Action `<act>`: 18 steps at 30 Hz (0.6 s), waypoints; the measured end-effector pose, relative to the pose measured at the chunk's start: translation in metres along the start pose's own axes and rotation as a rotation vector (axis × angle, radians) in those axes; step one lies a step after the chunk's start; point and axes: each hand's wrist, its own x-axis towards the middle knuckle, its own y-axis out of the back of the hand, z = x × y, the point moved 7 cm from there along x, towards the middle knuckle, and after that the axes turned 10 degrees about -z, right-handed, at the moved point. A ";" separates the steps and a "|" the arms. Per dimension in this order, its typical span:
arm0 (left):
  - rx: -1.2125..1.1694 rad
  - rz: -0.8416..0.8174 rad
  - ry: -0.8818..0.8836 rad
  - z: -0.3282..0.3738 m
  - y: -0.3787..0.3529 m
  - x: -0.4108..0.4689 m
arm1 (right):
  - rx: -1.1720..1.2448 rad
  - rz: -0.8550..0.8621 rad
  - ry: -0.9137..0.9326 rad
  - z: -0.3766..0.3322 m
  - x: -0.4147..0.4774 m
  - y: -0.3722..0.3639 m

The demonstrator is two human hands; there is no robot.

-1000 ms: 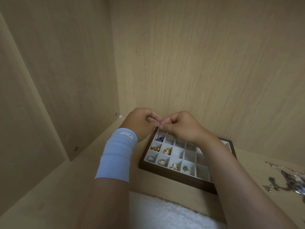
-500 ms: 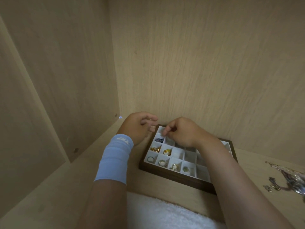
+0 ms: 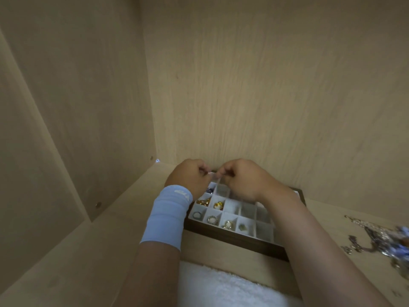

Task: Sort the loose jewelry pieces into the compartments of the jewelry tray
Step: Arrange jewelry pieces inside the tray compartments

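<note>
Sorting step, mid-placement. My left hand (image 3: 188, 178) and right hand (image 3: 241, 178) meet fingertip to fingertip above the far left corner of the jewelry tray (image 3: 239, 242). Both sets of fingers are curled tight, together pinching a small pale piece (image 3: 213, 173), too blurred to identify. Wrists raised, knuckles toward the back panel, forearms converging; blue wristband (image 3: 166, 213) on the left. Several near-left compartments already hold rings and gold items. The loose jewelry pile (image 3: 376, 238) lies on the shelf, well right of the tray. Next move, in my judgement: straighten the piece, then lower it into a vacant compartment without disturbing its neighbours
</note>
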 end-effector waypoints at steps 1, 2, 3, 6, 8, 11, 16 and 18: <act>-0.012 0.010 -0.041 0.009 -0.001 0.000 | 0.006 0.008 0.003 0.003 -0.006 0.005; -0.032 0.008 -0.082 0.020 -0.005 0.000 | 0.012 0.012 0.003 0.008 -0.013 0.010; -0.039 -0.005 -0.120 0.030 -0.010 0.000 | 0.015 0.016 -0.002 0.015 -0.021 0.015; 0.037 -0.077 -0.224 0.065 -0.033 -0.004 | 0.003 0.031 -0.030 0.042 -0.057 0.036; 0.057 -0.134 -0.286 0.090 -0.053 -0.014 | -0.005 0.045 -0.053 0.065 -0.089 0.050; 0.095 -0.233 -0.348 0.124 -0.091 -0.033 | -0.037 0.097 -0.149 0.110 -0.138 0.066; 0.223 -0.395 -0.409 0.170 -0.161 -0.061 | -0.109 0.078 -0.335 0.171 -0.199 0.067; 0.341 -0.412 -0.429 0.185 -0.186 -0.069 | -0.169 0.075 -0.347 0.181 -0.216 0.061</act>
